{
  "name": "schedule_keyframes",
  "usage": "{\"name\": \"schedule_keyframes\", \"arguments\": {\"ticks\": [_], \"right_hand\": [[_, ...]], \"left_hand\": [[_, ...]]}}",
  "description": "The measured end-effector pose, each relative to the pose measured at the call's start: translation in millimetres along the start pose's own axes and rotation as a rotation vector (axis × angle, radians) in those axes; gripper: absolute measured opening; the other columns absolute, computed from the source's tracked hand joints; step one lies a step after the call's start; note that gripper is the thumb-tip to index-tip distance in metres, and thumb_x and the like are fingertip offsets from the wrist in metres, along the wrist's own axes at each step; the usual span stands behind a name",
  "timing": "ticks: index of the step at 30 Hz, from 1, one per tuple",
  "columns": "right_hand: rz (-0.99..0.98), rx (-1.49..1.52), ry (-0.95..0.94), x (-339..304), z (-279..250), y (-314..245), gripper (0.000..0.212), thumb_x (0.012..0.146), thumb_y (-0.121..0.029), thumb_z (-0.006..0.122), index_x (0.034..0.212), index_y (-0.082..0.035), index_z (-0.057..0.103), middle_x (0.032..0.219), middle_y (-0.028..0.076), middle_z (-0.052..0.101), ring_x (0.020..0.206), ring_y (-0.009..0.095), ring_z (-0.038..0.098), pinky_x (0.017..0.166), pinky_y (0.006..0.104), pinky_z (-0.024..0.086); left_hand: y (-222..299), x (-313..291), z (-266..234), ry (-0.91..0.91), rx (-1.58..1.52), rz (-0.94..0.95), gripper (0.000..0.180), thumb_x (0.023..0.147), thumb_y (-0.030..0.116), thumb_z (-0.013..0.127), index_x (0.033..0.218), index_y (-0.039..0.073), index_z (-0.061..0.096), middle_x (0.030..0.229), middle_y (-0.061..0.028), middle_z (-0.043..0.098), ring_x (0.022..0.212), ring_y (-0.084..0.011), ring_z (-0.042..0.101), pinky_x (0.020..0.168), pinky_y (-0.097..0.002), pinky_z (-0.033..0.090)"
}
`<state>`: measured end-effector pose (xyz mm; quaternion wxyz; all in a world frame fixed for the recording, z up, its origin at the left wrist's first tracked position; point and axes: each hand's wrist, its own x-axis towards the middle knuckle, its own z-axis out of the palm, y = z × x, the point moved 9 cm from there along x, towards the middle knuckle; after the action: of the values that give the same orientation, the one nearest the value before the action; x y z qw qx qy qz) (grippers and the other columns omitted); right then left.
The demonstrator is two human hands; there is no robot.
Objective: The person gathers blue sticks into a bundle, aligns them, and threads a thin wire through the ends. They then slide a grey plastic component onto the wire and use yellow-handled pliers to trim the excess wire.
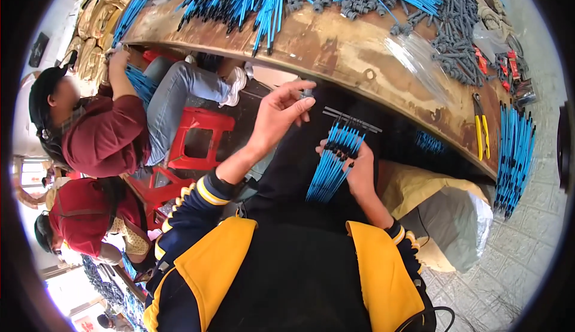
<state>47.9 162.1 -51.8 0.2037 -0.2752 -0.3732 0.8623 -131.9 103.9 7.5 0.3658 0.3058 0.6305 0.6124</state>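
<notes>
My left hand (277,116) is raised just below the table edge, thumb and fingers pinched on a small grey plastic fitting (307,93). To its right, my right hand (361,170) is wrapped round a bundle of thin blue rods (326,173) with black sections, held over my lap. Thin clear strips (352,120) lie crosswise at the bundle's upper end, with several dark tips near them. The two hands are apart. Some right-hand fingers are hidden behind the rods.
The wooden table (335,50) carries piles of blue rods (239,2), grey fittings (452,38) and clear strips (416,62). Yellow-handled pliers (481,129) lie near its right edge, beside another rod bundle (514,158). An open sack (443,212) stands at right. A person (108,128) sits left near a red stool (200,137).
</notes>
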Motion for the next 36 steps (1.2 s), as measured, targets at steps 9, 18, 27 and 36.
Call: {"name": "schedule_keyframes", "arguments": {"ticks": [9,18,27,36], "right_hand": [[-0.079,-0.38,-0.067,-7,32,-8,0.029,0.09,-0.009,0.066,0.116,0.004,0.062,0.103,0.016,0.072,0.092,0.026,0.072,0.081,0.0352,0.059],[-0.102,-0.355,-0.021,-12,45,-3,0.03,0.09,-0.012,0.068,0.115,0.004,0.063,0.102,0.015,0.072,0.091,0.024,0.072,0.081,0.0347,0.059],[-0.087,-0.326,-0.047,-7,40,-3,0.031,0.09,-0.013,0.069,0.115,0.004,0.064,0.102,0.015,0.072,0.091,0.025,0.072,0.081,0.0351,0.059],[-0.097,-0.299,-0.039,-7,40,-4,0.03,0.091,-0.014,0.069,0.115,0.003,0.063,0.102,0.015,0.072,0.091,0.025,0.072,0.081,0.0351,0.059]], "left_hand": [[-18,-16,17,-0.167,-0.586,-0.066,0.042,0.1,0.008,0.055,0.141,0.001,0.045,0.115,-0.0132,0.064,0.104,-0.021,0.067,0.094,-0.0338,0.056],[-32,-21,8,-0.194,-0.732,-0.132,0.037,0.098,0.011,0.06,0.133,0.001,0.054,0.115,-0.0138,0.066,0.103,-0.0206,0.067,0.093,-0.0338,0.057],[-32,-19,15,-0.216,-0.718,-0.154,0.033,0.097,0.009,0.061,0.128,0.002,0.06,0.113,-0.0104,0.069,0.101,-0.0176,0.067,0.091,-0.0316,0.057],[-22,-14,12,-0.229,-0.605,-0.11,0.035,0.097,0.008,0.061,0.131,0.001,0.059,0.114,-0.0078,0.068,0.1,-0.0149,0.067,0.09,-0.0295,0.057]]}}
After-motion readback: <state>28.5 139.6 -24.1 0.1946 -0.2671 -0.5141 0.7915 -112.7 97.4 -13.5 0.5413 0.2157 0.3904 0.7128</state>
